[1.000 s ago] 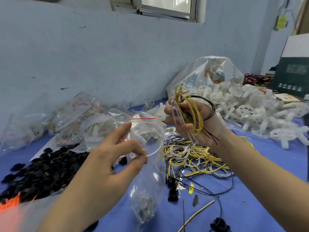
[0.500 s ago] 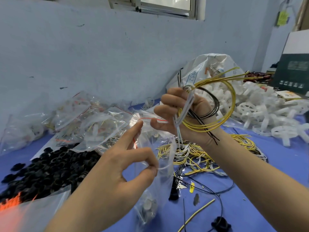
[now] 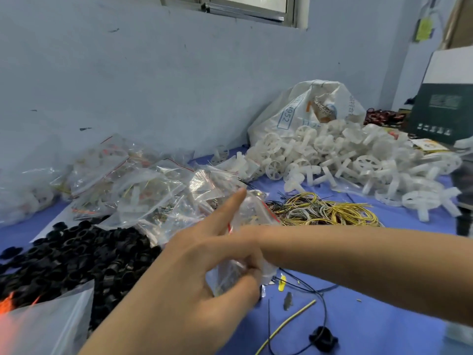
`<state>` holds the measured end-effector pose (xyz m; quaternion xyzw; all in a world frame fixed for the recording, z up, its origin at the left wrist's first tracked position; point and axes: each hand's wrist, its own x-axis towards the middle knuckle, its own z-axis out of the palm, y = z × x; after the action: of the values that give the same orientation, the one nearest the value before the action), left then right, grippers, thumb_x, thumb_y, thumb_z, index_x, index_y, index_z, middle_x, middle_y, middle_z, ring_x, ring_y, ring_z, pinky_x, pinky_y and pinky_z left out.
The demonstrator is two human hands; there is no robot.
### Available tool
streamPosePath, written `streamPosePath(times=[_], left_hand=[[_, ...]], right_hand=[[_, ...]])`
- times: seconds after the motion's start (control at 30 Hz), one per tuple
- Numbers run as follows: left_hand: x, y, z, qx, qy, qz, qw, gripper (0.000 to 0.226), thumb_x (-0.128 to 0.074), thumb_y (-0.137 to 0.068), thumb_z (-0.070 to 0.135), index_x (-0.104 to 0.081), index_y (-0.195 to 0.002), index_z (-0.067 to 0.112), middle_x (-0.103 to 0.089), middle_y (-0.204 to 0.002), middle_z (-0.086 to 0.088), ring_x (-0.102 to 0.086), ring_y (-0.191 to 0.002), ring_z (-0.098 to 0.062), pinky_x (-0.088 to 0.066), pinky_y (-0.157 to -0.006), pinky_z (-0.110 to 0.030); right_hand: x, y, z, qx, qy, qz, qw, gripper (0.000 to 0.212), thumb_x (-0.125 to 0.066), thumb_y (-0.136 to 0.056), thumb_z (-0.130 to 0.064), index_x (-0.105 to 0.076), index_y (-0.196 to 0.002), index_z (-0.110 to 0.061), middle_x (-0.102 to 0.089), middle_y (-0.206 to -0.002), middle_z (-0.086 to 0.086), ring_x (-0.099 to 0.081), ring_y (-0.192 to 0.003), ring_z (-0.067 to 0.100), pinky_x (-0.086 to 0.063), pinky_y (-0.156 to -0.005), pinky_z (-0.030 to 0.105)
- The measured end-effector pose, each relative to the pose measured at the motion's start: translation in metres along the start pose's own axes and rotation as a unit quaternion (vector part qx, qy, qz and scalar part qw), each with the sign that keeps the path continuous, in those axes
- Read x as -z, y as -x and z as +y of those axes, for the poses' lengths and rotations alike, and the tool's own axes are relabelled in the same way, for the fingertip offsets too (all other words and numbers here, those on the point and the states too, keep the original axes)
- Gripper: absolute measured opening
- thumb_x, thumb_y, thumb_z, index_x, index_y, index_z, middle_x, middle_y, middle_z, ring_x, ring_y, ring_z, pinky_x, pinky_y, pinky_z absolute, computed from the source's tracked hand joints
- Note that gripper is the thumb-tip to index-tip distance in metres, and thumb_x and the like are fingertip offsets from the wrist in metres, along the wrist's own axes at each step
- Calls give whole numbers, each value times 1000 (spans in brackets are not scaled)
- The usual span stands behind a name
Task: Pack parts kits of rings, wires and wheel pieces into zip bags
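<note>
One zip bag (image 3: 253, 213) pinched by L hand (image 3: 202, 265); R hand hidden behind.

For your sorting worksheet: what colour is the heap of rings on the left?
Rings are black; head view.

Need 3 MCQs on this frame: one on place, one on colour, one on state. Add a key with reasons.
1. The black rings lie on the table:
A) left of the wires
B) at the far right
C) behind the wheel heap

2. The wheel pieces are:
A) yellow
B) white
C) black

3. The left hand:
A) lies flat
B) is an empty fist
C) pinches a zip bag

Key:
1 A, the ring heap is at the left, with the wires to its right.
2 B, the whole heap is white.
3 C, thumb and fingers close on the bag, with the index finger straight.
</note>
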<state>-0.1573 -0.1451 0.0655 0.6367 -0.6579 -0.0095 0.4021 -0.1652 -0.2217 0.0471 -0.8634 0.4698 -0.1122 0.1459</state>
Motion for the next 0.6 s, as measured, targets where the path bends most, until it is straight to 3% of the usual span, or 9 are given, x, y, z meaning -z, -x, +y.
streamPosePath(times=[0.03, 0.1, 0.13, 0.23, 0.3, 0.37, 0.43, 0.47, 0.6], left_hand=[[-1, -1, -1, 7, -4, 0, 1000, 12, -51, -69, 45, -59, -72, 38, -32, -149, 24, -32, -124, 24, -31, -84, 4], [1, -1, -10, 20, 4, 35, 999, 23, -48, -67, 51, -62, -77, 34, -32, -145, 29, -22, -133, 21, -27, -90, 2], [4, -1, -17, 31, 11, 58, 998, 25, -49, -67, 51, -63, -76, 33, -34, -143, 30, -20, -135, 20, -27, -93, -1], [11, 0, -43, 81, -4, 141, 987, 34, -51, -66, 56, -65, -81, 29, -37, -146, 22, -20, -135, 19, -31, -96, -14], [15, 1, -58, 130, -4, 185, 974, 36, -50, -64, 60, -64, -82, 32, -39, -147, 14, -24, -131, 23, -33, -91, -14], [13, 0, -69, 154, -30, 219, 963, 35, -48, -64, 63, -64, -81, 37, -39, -149, 7, -29, -119, 32, -35, -84, -15], [7, -3, -73, 167, -25, 254, 952, 32, -48, -65, 63, -64, -80, 40, -38, -151, 3, -28, -118, 33, -37, -83, -20], [4, -5, -76, 181, -26, 269, 946, 31, -48, -65, 62, -64, -80, 40, -37, -151, 4, -26, -122, 31, -37, -86, -21], [-21, -3, -75, 181, -20, 277, 943, 35, -47, -68, 62, -64, -83, 37, -29, -150, 18, -20, -118, 36, -34, -97, -26]], right_hand=[[1, -8, 6, 34, -8, -49, 998, 56, -24, -91, 19, -37, -142, 0, -49, -79, 17, -40, -59, 23, -38, -61, 28], [42, -42, 36, 94, -53, -273, 956, 42, -27, -98, 6, -40, -137, 4, -57, -90, 15, -53, -72, 21, -45, -67, 20], [42, -54, 33, 196, 6, -253, 947, 37, -28, -100, 0, -40, -135, 6, -59, -106, 16, -55, -89, 19, -45, -79, 19], [113, -103, 52, 405, -132, -444, 788, 36, -43, -99, -16, -49, -134, -11, -60, -125, 2, -55, -112, 9, -42, -101, 17], [129, -142, 78, 370, -344, -444, 740, 35, -45, -97, -22, -53, -132, -20, -63, -125, 8, -56, -121, 23, -43, -105, 39], [123, -188, 114, 216, -451, -286, 817, 32, -45, -97, -23, -56, -127, -17, -67, -116, 10, -58, -118, 28, -49, -95, 41], [95, -227, 148, 63, -302, -98, 946, 40, -52, -96, -30, -49, -132, -13, -57, -128, 13, -52, -119, 28, -45, -90, 37], [74, -242, 164, -3, -210, -69, 975, 55, -59, -92, -35, -42, -138, -11, -49, -137, 15, -49, -120, 29, -42, -91, 40], [18, -282, 196, -48, -12, -83, 995, 91, -66, -84, -45, -10, -151, -19, 0, -158, 19, -7, -144, 38, -16, -115, 52]])
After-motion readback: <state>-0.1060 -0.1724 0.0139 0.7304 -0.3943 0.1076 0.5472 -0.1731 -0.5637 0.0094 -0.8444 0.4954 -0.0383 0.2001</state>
